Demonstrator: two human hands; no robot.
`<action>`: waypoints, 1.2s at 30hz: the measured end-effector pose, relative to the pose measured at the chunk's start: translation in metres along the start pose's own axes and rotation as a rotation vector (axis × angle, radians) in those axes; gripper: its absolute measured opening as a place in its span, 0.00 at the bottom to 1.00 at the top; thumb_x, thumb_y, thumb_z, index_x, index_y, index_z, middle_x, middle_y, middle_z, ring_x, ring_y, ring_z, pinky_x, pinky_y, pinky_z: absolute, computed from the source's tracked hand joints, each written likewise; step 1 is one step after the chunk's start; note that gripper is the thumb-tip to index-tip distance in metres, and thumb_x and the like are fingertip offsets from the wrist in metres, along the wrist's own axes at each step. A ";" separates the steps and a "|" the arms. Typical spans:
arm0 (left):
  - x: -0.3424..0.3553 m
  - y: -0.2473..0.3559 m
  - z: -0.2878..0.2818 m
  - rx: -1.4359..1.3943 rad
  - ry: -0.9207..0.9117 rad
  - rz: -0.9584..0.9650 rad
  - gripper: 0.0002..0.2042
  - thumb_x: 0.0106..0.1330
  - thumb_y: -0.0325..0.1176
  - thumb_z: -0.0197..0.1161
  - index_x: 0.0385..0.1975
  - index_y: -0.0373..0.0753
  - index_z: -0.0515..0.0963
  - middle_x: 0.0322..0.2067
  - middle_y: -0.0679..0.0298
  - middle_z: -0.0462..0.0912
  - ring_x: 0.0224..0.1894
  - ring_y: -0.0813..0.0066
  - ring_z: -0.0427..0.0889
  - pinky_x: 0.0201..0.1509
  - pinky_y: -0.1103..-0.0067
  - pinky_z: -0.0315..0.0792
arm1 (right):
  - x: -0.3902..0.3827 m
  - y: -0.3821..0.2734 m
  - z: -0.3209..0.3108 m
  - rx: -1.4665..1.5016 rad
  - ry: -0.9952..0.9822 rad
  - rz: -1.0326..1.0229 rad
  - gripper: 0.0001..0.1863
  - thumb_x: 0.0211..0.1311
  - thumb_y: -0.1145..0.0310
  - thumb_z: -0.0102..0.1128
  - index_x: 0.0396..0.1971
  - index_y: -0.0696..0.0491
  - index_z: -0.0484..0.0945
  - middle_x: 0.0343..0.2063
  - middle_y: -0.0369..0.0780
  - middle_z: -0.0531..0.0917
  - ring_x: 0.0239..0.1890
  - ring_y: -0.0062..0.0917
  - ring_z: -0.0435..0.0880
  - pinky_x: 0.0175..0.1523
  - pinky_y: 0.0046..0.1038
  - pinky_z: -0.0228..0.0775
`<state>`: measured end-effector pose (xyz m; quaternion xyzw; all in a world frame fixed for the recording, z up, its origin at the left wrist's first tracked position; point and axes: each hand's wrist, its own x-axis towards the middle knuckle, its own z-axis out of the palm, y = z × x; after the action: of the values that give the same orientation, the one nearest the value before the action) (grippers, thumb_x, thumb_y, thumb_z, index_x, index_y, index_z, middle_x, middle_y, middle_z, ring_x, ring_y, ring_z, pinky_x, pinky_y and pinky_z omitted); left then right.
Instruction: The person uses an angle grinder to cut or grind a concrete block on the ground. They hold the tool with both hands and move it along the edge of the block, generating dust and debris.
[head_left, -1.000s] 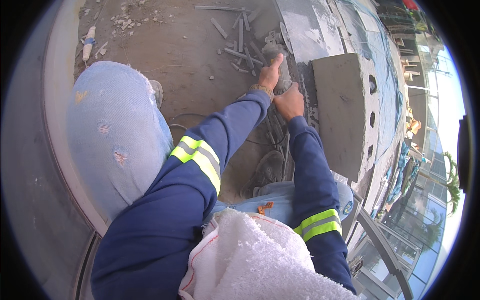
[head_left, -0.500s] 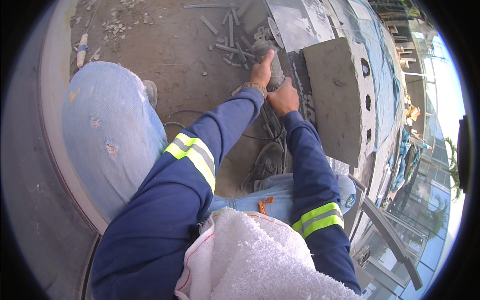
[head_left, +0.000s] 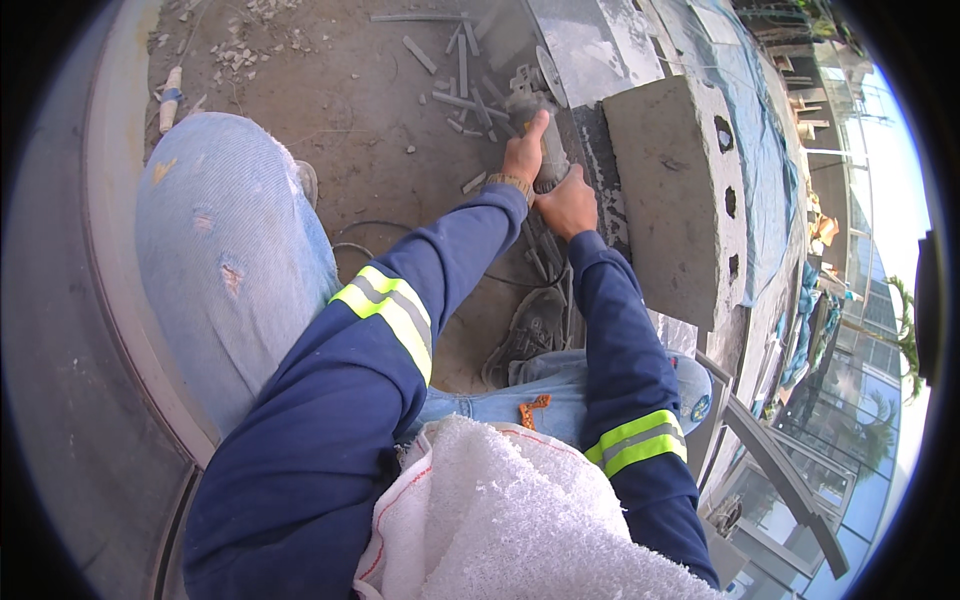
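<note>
A dusty angle grinder (head_left: 544,150) points away from me, its thin disc (head_left: 550,76) upright at the near edge of a pale stone slab (head_left: 580,45). Whether the disc touches the slab, I cannot tell. My left hand (head_left: 522,157) is wrapped round the grinder's body, thumb along its top. Behind it my right hand (head_left: 570,203) grips the rear end of the tool. The fingers of both hands are partly hidden beneath the grinder.
A grey hollow block (head_left: 665,190) stands just right of my hands. Cut strips (head_left: 462,65) lie scattered on the dusty floor (head_left: 370,120) to the left. A dark cable (head_left: 365,225) loops below my hands. My knees flank the work; blue sheeting (head_left: 770,200) hangs beyond the block.
My hands and the grinder have hardly moved. My left knee and the whole scene sit slightly shifted in the picture.
</note>
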<state>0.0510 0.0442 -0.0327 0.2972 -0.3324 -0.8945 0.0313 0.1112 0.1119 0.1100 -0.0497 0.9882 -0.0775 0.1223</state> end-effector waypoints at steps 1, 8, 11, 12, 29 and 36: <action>-0.003 0.002 0.000 -0.003 -0.010 0.002 0.32 0.67 0.63 0.62 0.41 0.31 0.82 0.30 0.54 0.86 0.30 0.64 0.86 0.38 0.70 0.80 | -0.001 0.001 0.000 0.002 0.004 -0.008 0.47 0.42 0.45 0.79 0.53 0.65 0.70 0.43 0.63 0.85 0.49 0.56 0.85 0.56 0.46 0.78; -0.004 0.005 -0.003 0.017 -0.018 -0.033 0.31 0.68 0.63 0.62 0.40 0.32 0.82 0.30 0.55 0.86 0.29 0.64 0.86 0.38 0.71 0.80 | 0.000 -0.001 0.001 -0.013 0.000 0.008 0.48 0.40 0.46 0.81 0.55 0.64 0.69 0.43 0.61 0.85 0.49 0.54 0.86 0.57 0.45 0.78; 0.004 0.004 -0.005 0.030 -0.002 -0.048 0.31 0.67 0.64 0.62 0.39 0.33 0.82 0.29 0.55 0.86 0.29 0.64 0.85 0.37 0.71 0.80 | 0.001 -0.005 0.000 -0.003 -0.001 0.001 0.49 0.40 0.47 0.81 0.55 0.65 0.69 0.43 0.61 0.85 0.49 0.54 0.86 0.57 0.45 0.78; 0.006 0.004 -0.005 0.020 -0.005 -0.049 0.31 0.67 0.64 0.62 0.38 0.33 0.82 0.29 0.55 0.86 0.29 0.65 0.85 0.37 0.71 0.80 | 0.001 -0.007 -0.001 -0.004 -0.006 0.000 0.49 0.40 0.46 0.81 0.55 0.65 0.69 0.43 0.61 0.85 0.49 0.54 0.86 0.57 0.45 0.78; 0.023 0.020 -0.004 0.049 -0.012 -0.079 0.32 0.66 0.65 0.63 0.37 0.33 0.83 0.30 0.55 0.86 0.29 0.66 0.85 0.38 0.71 0.80 | 0.025 -0.016 0.003 0.007 -0.008 0.019 0.47 0.44 0.46 0.79 0.55 0.65 0.68 0.44 0.62 0.85 0.50 0.55 0.86 0.57 0.46 0.77; 0.024 0.020 -0.002 0.080 -0.018 -0.049 0.31 0.67 0.65 0.62 0.36 0.34 0.83 0.30 0.56 0.86 0.29 0.66 0.85 0.38 0.72 0.79 | 0.026 -0.017 0.001 0.007 -0.011 0.025 0.47 0.44 0.45 0.78 0.55 0.65 0.68 0.44 0.62 0.85 0.50 0.55 0.86 0.57 0.46 0.77</action>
<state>0.0293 0.0208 -0.0338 0.2982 -0.3607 -0.8837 -0.0055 0.0877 0.0916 0.1060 -0.0375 0.9878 -0.0791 0.1288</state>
